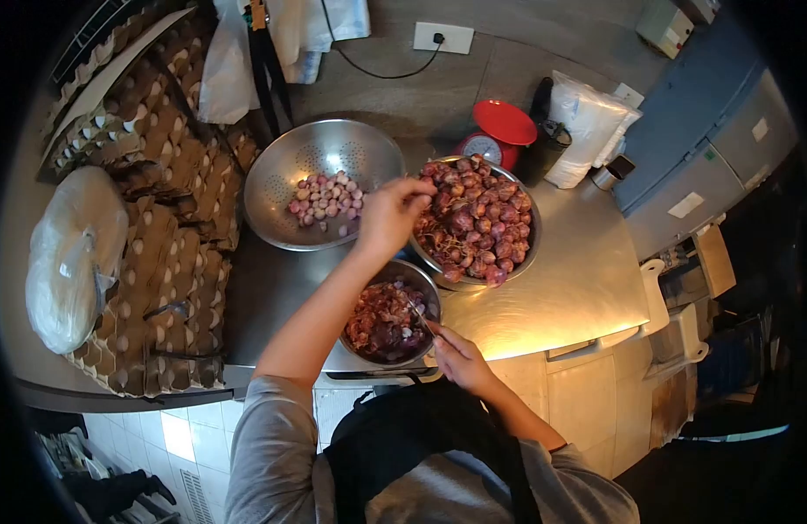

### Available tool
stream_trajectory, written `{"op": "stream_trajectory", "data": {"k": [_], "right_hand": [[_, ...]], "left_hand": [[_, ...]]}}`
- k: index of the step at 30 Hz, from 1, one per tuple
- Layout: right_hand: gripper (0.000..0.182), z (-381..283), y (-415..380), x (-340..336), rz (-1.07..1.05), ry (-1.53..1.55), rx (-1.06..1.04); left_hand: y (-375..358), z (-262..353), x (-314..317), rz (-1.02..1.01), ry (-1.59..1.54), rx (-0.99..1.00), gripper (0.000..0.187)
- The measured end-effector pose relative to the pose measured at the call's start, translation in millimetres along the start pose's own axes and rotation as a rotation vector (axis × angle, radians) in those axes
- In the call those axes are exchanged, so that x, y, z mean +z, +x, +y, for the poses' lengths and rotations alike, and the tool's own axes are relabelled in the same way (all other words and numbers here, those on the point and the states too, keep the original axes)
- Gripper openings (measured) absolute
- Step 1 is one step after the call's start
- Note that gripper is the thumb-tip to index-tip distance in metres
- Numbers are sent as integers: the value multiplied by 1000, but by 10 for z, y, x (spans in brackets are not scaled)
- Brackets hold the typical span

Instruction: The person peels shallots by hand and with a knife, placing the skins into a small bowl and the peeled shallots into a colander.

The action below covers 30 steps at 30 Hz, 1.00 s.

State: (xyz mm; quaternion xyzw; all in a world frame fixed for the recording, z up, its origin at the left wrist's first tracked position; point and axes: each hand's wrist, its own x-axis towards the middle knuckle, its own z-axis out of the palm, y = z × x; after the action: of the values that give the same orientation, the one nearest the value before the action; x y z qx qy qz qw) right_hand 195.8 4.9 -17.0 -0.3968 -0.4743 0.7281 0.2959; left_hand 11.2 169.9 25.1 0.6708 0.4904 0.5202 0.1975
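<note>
My left hand (393, 218) reaches over the near-left rim of a metal bowl (534, 240) heaped with unpeeled red shallots (477, 214). Its fingertips are at the edge of the heap, thumb and forefinger apart, and I make out nothing between them. Lower down, my right hand (460, 356) is closed around a small knife (423, 320), whose blade points over a smaller metal bowl (437, 301). Reddish-brown skins (377, 316) fill much of that bowl. On the left, a steel colander (272, 196) holds peeled shallots (326, 199).
Stacked egg trays (159, 306) and a tied plastic bag (76, 262) crowd the left side. Behind the shallots stand a red kitchen scale (505, 127) and white packs (587, 122). The steel table (578, 279) ends at its front edge near my body; grey cabinets (700, 166) rise at right.
</note>
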Motion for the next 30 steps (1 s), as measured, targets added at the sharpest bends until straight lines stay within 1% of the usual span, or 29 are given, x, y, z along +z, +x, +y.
{"op": "stream_trajectory", "data": {"k": [1,3,4,5,7,10,13,14,15,17,18,21,24,26,29,30], "right_hand": [[38,31,-25,-14,11,14,0],[38,41,-84,-30,39,19,-20],[38,75,-108,-63,38,15,-35],[38,90,-126,-95,37,11,-50],[39,5,-198,-116,53,-27,-23],[40,-40,-265,-174,65,-47,-14],[42,10,-283,-198,94,-28,-39],[42,57,-272,-227,99,-6,-39],[43,82,-259,-246,100,13,-40],[45,87,-234,-229,120,25,-114],[46,79,-208,-216,128,30,-152],[50,12,-153,-181,73,18,-243],[52,-143,-75,-65,48,-27,-220],[50,-83,43,-17,16,-125,-229],[48,-63,146,109,-57,-221,-161],[47,-47,155,161,-74,-211,-134]], "left_hand": [[27,17,142,-29,64,85,15],[73,86,395,-204,106,18,14],[98,84,525,-229,108,69,14],[121,1,682,-256,117,76,20],[159,31,863,-208,194,170,26],[235,47,990,-295,301,87,27],[258,9,1007,-232,292,97,25],[223,-4,977,-243,204,13,28],[179,-56,949,-197,70,-34,28],[47,-190,854,-98,-193,-129,28],[-55,65,626,-167,-481,-408,22],[-453,184,103,-233,-1004,-727,24],[-932,278,-257,-151,-1172,-945,26],[-1205,378,-368,-96,-1198,-929,27],[-1506,428,-418,12,-1230,-917,27],[-1573,425,-426,58,-1246,-911,27]]}}
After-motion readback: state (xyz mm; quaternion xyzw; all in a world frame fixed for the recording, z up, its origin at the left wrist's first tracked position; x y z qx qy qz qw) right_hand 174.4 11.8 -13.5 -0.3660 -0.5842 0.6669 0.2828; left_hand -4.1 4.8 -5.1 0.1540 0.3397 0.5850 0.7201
